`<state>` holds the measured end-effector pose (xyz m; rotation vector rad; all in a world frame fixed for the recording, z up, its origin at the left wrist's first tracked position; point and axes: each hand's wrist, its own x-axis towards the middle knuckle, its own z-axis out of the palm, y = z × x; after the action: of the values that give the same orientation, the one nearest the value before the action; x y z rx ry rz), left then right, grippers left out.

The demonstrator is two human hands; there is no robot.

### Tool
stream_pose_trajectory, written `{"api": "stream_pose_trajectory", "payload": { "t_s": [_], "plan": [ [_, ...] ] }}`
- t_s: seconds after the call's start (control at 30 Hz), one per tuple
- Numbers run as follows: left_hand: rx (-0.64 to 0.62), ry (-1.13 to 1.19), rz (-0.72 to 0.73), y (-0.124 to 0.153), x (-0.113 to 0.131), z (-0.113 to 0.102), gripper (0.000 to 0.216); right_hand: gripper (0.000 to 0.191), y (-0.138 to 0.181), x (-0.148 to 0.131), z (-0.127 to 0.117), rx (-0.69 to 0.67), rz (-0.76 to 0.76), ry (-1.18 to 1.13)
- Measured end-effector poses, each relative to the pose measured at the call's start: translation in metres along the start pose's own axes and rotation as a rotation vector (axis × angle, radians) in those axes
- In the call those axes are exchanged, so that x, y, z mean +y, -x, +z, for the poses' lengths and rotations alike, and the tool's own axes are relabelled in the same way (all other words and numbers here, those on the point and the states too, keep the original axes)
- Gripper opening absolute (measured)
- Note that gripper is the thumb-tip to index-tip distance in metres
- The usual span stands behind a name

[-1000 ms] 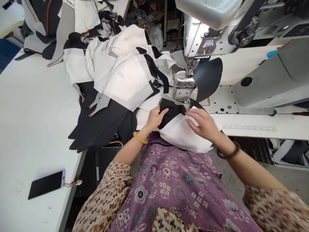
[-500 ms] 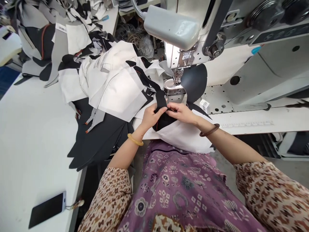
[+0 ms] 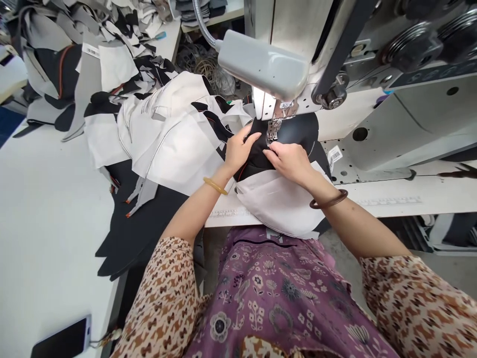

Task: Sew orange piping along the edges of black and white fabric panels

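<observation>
Black fabric (image 3: 257, 158) lies under the presser foot (image 3: 274, 130) of a sewing machine (image 3: 263, 102), with a white fabric piece (image 3: 279, 201) joined or lying against its near side. My left hand (image 3: 238, 149) rests on the black fabric left of the foot, thumb and fingers apart. Just in front of the foot, my right hand (image 3: 292, 160) has thumb and forefinger pinched on the fabric's edge. Its other fingers are curled and partly hidden. A barcode label (image 3: 334, 156) shows at the fabric's right side.
White and black cut pieces (image 3: 179, 144) are heaped left of the machine. The machine's lamp (image 3: 263, 62) hangs low above the foot. A phone (image 3: 63, 340) lies on the white table (image 3: 48, 214) at lower left. A ruler strip (image 3: 229, 213) runs along the front edge.
The black fabric has moved from the machine's front up onto its bed, under the foot. My hands have moved forward and apart; my left fingers have opened out.
</observation>
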<state>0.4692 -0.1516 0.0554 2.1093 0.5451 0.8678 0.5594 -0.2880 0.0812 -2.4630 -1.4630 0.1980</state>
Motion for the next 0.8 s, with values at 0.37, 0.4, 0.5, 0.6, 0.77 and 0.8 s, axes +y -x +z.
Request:
{"api": "stream_pose_trajectory", "payload": {
  "t_s": [0.37,0.4,0.5,0.6,0.77,0.8],
  "plan": [
    [-0.782,0.051,0.211,-0.017,-0.010,-0.048,0.030,0.047,0.017,0.009,0.003,0.032,0.035,0.052],
    [-0.776,0.049,0.199,-0.018,-0.011,-0.047,0.031,0.050,0.020,0.011,0.004,0.057,0.025,0.061],
    [-0.675,0.033,0.177,-0.011,-0.015,-0.039,0.032,0.057,0.024,0.020,0.008,0.152,0.039,0.060],
    [-0.559,-0.090,0.245,0.004,-0.016,-0.027,0.032,0.055,0.014,0.030,0.011,0.237,0.113,-0.010],
    [-0.363,-0.315,0.325,0.028,-0.006,-0.009,0.034,0.045,-0.011,0.040,0.003,0.260,0.168,-0.118],
    [-0.325,-0.341,0.319,0.031,-0.003,-0.006,0.033,0.043,-0.015,0.041,0.000,0.237,0.173,-0.115]
  ]
}}
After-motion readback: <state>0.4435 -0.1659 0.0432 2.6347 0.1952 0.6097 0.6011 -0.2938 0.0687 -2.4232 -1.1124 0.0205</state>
